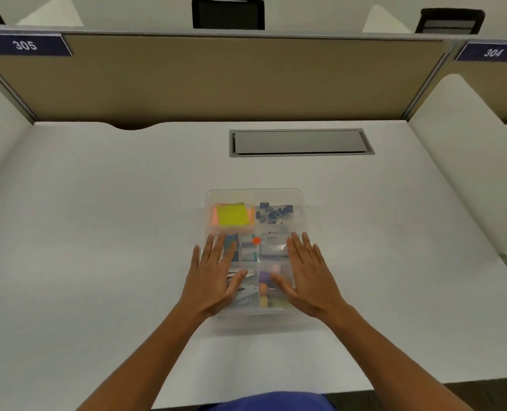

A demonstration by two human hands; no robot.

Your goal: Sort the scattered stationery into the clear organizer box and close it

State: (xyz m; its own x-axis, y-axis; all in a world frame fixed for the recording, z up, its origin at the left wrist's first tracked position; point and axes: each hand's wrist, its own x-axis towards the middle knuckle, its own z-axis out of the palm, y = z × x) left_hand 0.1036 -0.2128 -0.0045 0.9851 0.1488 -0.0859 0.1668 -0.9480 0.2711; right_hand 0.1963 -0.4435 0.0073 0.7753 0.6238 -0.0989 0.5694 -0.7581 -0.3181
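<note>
white desk [98, 232]: left hand [213, 280] and right hand [308, 277], fingers flat, holding nothing, press clear organizer box [255, 197] lid directly beneath.

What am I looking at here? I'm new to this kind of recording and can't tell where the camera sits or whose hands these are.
The camera is worn on a person's head and looks down at their own hands; there is no robot. On the white desk lies a clear organizer box with its lid on. Through it you can see yellow sticky notes and black binder clips in the far compartments. The left hand and right hand lie flat on the lid with straight fingers. Neither holds anything.
</note>
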